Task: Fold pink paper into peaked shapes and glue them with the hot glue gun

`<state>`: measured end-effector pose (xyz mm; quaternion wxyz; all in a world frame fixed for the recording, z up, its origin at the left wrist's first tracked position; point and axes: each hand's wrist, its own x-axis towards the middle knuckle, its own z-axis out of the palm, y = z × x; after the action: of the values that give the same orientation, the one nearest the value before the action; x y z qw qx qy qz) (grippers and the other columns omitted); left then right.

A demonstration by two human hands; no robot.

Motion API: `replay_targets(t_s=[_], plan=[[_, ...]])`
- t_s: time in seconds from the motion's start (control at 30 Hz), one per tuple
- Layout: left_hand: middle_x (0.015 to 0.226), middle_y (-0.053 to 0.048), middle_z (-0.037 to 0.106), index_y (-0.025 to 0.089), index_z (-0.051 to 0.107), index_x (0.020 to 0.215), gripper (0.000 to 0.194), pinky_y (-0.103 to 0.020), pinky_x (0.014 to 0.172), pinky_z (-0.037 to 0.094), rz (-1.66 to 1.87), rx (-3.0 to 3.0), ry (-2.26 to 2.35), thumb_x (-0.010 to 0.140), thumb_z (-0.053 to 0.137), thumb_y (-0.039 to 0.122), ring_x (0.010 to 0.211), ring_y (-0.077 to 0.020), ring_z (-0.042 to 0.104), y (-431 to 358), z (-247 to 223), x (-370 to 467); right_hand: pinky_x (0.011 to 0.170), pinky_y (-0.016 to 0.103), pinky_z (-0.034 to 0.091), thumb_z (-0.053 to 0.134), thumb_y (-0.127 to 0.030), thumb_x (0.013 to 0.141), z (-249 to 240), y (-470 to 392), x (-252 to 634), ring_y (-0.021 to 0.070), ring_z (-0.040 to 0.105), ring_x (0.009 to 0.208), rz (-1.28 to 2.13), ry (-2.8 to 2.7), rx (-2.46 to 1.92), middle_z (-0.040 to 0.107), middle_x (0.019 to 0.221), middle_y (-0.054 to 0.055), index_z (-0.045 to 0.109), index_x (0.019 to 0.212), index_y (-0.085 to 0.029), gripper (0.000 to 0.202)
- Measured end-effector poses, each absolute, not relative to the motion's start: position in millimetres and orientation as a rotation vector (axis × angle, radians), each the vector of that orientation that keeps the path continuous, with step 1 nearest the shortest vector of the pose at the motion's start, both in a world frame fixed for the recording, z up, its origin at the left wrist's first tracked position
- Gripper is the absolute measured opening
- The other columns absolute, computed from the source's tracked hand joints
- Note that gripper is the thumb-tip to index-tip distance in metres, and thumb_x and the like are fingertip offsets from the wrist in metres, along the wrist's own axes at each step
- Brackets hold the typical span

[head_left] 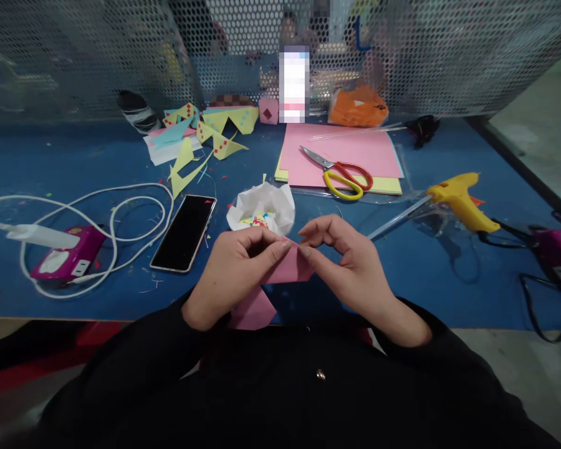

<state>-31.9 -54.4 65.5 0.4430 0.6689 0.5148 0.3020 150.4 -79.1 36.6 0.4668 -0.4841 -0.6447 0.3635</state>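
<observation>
A small folded pink paper (290, 267) is held between both hands near the table's front edge. My left hand (238, 265) pinches its upper left part between thumb and fingers. On the other side, my right hand (346, 265) grips the upper right corner with thumb and index finger. Another pink paper piece (255, 310) lies below my left wrist, partly covered by it. Just beyond the hands sits a crumpled white paper (283, 209) holding small coloured bits (258, 220).
Scissors (330, 165) lie on stacked pink paper (290, 153). A phone (184, 234), white cable (115, 249) and purple power strip (91, 249) are left; a yellow glue gun (462, 199) is right. Yellow paper scraps (184, 178) lie at back left, before a perforated metal panel (243, 37).
</observation>
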Motion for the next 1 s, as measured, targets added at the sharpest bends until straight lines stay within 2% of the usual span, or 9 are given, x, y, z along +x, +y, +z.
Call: replay_targets(t_s=[0.33, 0.6, 0.77, 0.87, 1.0], plan=[[0.073, 0.000, 0.071, 0.019, 0.073, 0.077, 0.026, -0.025, 0.067, 0.049, 0.756, 1.684, 1.281, 0.089, 0.061, 0.039, 0.069, -0.0135, 0.061, -54.3, 64.6, -31.1, 0.073, 0.028, 0.051, 0.059, -0.016, 0.086, 36.4, -79.6, 150.9, 0.0108, 0.065, 0.075, 0.885, -1.562, -1.216, 0.068, 0.081, -0.004, 0.059, 0.099, -0.021, 0.014], [0.076, 0.000, 0.072, 0.019, 0.072, 0.077, 0.020, -0.025, 0.071, 0.050, 0.767, 1.685, 1.294, 0.087, 0.065, 0.035, 0.073, -0.0140, 0.062, -54.6, 65.5, -28.5, 0.074, 0.029, 0.051, 0.061, -0.020, 0.087, 35.7, -79.9, 150.0, 0.0120, 0.065, 0.076, 0.915, -1.557, -1.210, 0.068, 0.082, -0.003, 0.059, 0.099, -0.022, 0.012], [0.074, -0.001, 0.070, 0.020, 0.073, 0.079, 0.033, -0.026, 0.069, 0.050, 0.720, 1.684, 1.310, 0.093, 0.056, 0.045, 0.073, -0.0153, 0.062, -53.3, 68.1, -32.4, 0.073, 0.030, 0.050, 0.061, -0.018, 0.086, 38.9, -78.4, 152.7, 0.0126, 0.065, 0.074, 0.827, -1.522, -1.236, 0.068, 0.079, -0.004, 0.059, 0.098, -0.023, 0.013], [0.085, -0.001, 0.074, 0.020, 0.074, 0.089, 0.022, -0.024, 0.071, 0.052, 0.628, 1.623, 1.198, 0.086, 0.066, 0.041, 0.078, -0.0154, 0.067, -52.7, 67.0, -35.1, 0.073, 0.030, 0.051, 0.062, -0.019, 0.086, 38.4, -77.8, 151.8, 0.0127, 0.065, 0.074, 0.804, -1.504, -1.233, 0.068, 0.079, -0.004, 0.059, 0.098, -0.023, 0.013], [0.082, -0.002, 0.075, 0.018, 0.071, 0.091, 0.023, -0.024, 0.059, 0.053, 0.550, 1.488, 1.157, 0.085, 0.067, 0.041, 0.062, -0.0141, 0.069, -53.9, 68.2, -34.8, 0.074, 0.029, 0.051, 0.061, -0.019, 0.087, 38.0, -79.0, 151.6, 0.0134, 0.066, 0.079, 0.818, -1.524, -1.213, 0.069, 0.085, -0.003, 0.058, 0.099, -0.023, 0.013]])
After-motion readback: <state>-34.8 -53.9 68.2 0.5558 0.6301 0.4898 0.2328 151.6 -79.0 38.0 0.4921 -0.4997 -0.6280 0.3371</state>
